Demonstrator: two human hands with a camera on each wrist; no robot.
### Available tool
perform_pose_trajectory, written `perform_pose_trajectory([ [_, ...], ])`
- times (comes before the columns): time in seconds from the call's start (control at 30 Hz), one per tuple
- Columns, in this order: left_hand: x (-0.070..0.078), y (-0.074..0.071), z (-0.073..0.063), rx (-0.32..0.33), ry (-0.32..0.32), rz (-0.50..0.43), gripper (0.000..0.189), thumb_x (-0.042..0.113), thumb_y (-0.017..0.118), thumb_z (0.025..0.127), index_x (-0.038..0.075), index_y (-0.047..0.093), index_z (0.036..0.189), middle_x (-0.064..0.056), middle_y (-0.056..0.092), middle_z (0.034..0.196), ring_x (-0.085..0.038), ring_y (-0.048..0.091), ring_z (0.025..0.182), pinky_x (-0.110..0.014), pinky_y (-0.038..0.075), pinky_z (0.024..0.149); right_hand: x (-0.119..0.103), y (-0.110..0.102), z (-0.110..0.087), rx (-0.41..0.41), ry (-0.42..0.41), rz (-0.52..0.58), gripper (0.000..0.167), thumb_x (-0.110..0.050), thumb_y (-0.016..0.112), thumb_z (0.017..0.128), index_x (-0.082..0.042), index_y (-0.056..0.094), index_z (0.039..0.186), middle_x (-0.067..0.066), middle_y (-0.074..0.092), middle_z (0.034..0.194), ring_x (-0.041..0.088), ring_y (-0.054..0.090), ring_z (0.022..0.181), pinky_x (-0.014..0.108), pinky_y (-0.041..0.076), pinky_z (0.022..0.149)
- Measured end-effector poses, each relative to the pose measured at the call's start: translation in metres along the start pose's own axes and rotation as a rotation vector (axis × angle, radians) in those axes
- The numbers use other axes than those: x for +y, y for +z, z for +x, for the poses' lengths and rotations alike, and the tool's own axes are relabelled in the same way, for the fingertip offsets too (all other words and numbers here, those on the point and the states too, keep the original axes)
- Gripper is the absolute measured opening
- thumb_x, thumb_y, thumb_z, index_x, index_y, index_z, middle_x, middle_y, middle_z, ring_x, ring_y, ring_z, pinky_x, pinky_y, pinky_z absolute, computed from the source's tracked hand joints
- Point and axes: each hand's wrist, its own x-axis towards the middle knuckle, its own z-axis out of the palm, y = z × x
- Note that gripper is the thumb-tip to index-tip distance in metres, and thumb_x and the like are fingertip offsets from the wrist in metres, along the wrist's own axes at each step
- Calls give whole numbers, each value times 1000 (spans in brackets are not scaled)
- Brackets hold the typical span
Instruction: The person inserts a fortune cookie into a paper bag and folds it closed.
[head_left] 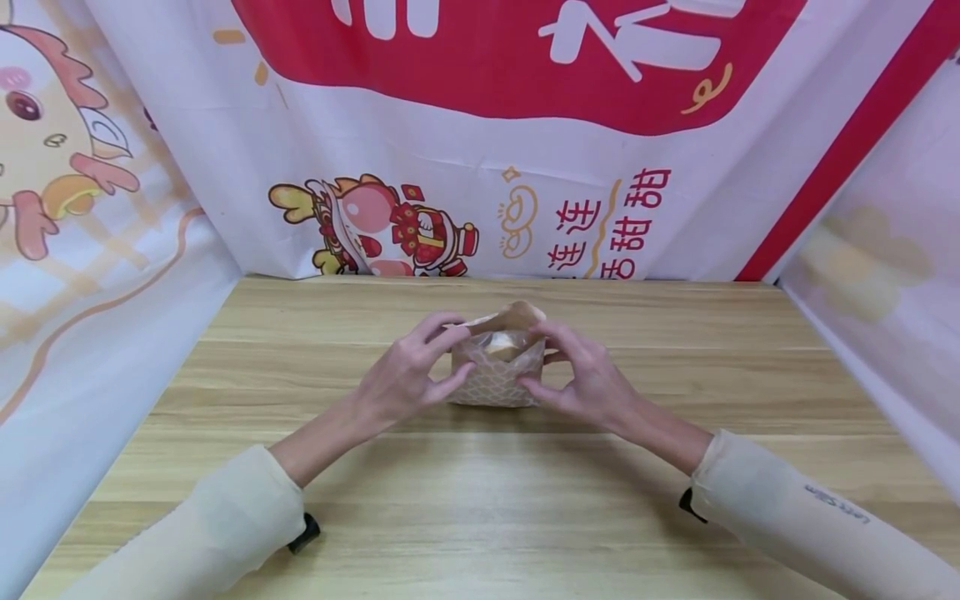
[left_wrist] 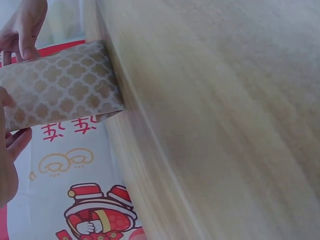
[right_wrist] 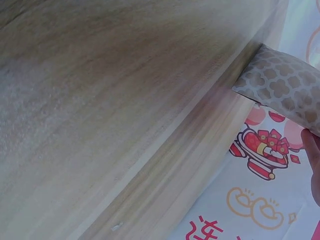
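Observation:
A brown paper bag (head_left: 495, 383) with a pale lattice pattern stands upright on the table, its mouth spread and facing up. Inside the mouth shows a pale, rounded thing (head_left: 504, 343), mostly hidden by the bag's walls. My left hand (head_left: 401, 375) grips the bag's left edge near the top, thumb on the front wall and fingers at the rim. On the other side my right hand (head_left: 592, 379) holds the right edge in the same way. From the left wrist, the patterned paper bag (left_wrist: 65, 85) shows its front wall, with its base at the tabletop.
The wood-grain table (head_left: 480, 500) runs back to a white and red printed cloth (head_left: 450, 133) hanging behind it. More printed cloth hangs at the left (head_left: 112, 250) and right (head_left: 862, 250) sides. Long pale sleeves cover both forearms.

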Motion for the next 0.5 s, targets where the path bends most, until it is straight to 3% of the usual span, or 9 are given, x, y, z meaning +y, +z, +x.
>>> perform_pose_trajectory([
  [0.1, 1, -2, 2, -37, -12, 6, 39, 7, 81, 85, 3, 64, 119, -21, 61, 125, -23, 67, 82, -24, 58, 60, 0, -1, 1, -6, -10, -6, 65, 2, 90, 72, 6, 55, 127, 19, 67, 115, 29, 73, 93, 32, 64, 76],
  [0.3, 1, -4, 5, -113, -36, 45, 34, 16, 82, 86, 6, 66, 115, -18, 59, 126, -26, 70, 93, -22, 57, 64, -1, -1, 4, -10, -30, -40, 61, -2, 90, 72, 6, 59, 124, 17, 66, 116, 27, 70, 95, 28, 63, 76],
  [0.5, 1, -4, 8, -156, -59, 53, 29, 19, 81, 87, 7, 67, 109, -16, 58, 124, -24, 68, 85, -19, 54, 60, -2, -1, 8, -1, -42, -71, 55, -6, 89, 73, 7, 63, 120, 18, 66, 118, 25, 71, 92, 26, 63, 73],
])
